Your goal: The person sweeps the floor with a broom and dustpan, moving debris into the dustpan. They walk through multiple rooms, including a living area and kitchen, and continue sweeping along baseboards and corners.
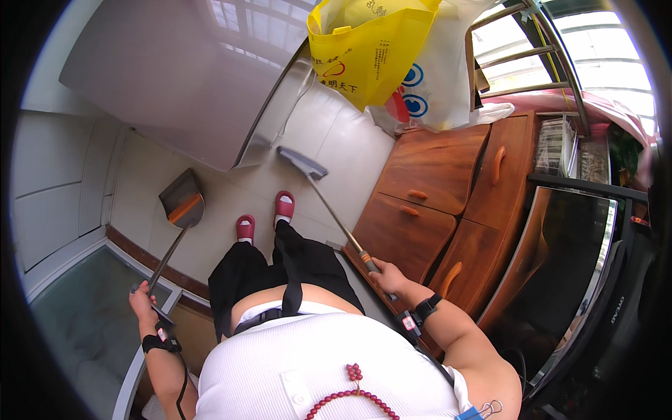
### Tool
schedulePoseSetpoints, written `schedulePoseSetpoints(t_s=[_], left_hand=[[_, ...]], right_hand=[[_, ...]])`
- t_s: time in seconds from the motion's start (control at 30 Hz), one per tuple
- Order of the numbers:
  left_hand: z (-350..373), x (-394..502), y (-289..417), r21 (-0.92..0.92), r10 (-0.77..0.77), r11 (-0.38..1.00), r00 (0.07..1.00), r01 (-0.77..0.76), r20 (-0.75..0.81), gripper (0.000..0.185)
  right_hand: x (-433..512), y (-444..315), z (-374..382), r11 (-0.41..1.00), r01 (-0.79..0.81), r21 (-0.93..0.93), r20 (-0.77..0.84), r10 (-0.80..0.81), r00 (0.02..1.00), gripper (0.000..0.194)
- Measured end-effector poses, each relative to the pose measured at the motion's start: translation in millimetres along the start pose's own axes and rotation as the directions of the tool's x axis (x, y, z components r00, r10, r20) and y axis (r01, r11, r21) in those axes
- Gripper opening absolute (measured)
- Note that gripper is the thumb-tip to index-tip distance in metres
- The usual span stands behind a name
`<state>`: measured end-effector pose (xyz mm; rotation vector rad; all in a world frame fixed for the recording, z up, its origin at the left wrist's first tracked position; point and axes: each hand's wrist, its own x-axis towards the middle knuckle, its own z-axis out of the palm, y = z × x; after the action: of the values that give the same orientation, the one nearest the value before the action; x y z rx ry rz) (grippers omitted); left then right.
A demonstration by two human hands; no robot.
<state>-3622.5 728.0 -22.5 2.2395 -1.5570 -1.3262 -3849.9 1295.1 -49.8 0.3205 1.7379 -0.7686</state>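
My left hand (143, 303) is closed around the handle of a long-handled dustpan (178, 197). The dustpan's dark scoop with an orange strip rests on the tiled floor (220, 191), ahead and to the left of my feet. In my right hand (387, 277) is the grey and orange grip of a broom (336, 220). Its grey head (303, 163) is down on the tiles, by the lower corner of a large glossy grey appliance (184, 68). Dustpan and broom head are well apart, with my red slippers (284, 203) nearer to me.
A wooden cabinet (420, 173) with orange handles stands along the right. Behind it hang or stand a yellow bag (367, 58) and a white plastic bag (446, 79). At far right is a dark glossy panel (567, 252). A frosted glass door (94, 315) lies to the left.
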Motion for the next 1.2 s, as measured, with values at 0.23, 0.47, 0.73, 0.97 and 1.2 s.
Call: schedulePoseSetpoints(t_s=[0.23,0.47,0.73,0.97,1.2], left_hand=[[-3,14,-3,-0.014,0.001,1.0,1.0,-0.001,0.001,0.027],[0,13,-1,0.007,0.003,1.0,0.999,-0.003,0.04,0.027],[11,-1,7,0.031,0.031,0.999,0.999,-0.031,0.014,0.024],[10,12,7,-0.003,0.046,0.999,0.998,-0.046,0.038,0.026],[6,18,6,-0.021,0.099,0.995,0.995,-0.099,0.007,0.022]], right_hand=[[-28,9,-23,0.984,0.001,-0.176,-0.165,-0.03,0.986,0.049],[58,14,-107,0.961,0.039,-0.272,-0.473,-0.17,0.865,0.045],[79,49,-14,0.986,-0.029,0.162,-0.313,0.079,0.946,0.035],[-30,50,-3,0.956,-0.101,0.276,0.008,0.103,0.995,0.038],[4,19,-10,0.991,0.075,-0.108,-0.27,-0.102,0.957,0.045]])
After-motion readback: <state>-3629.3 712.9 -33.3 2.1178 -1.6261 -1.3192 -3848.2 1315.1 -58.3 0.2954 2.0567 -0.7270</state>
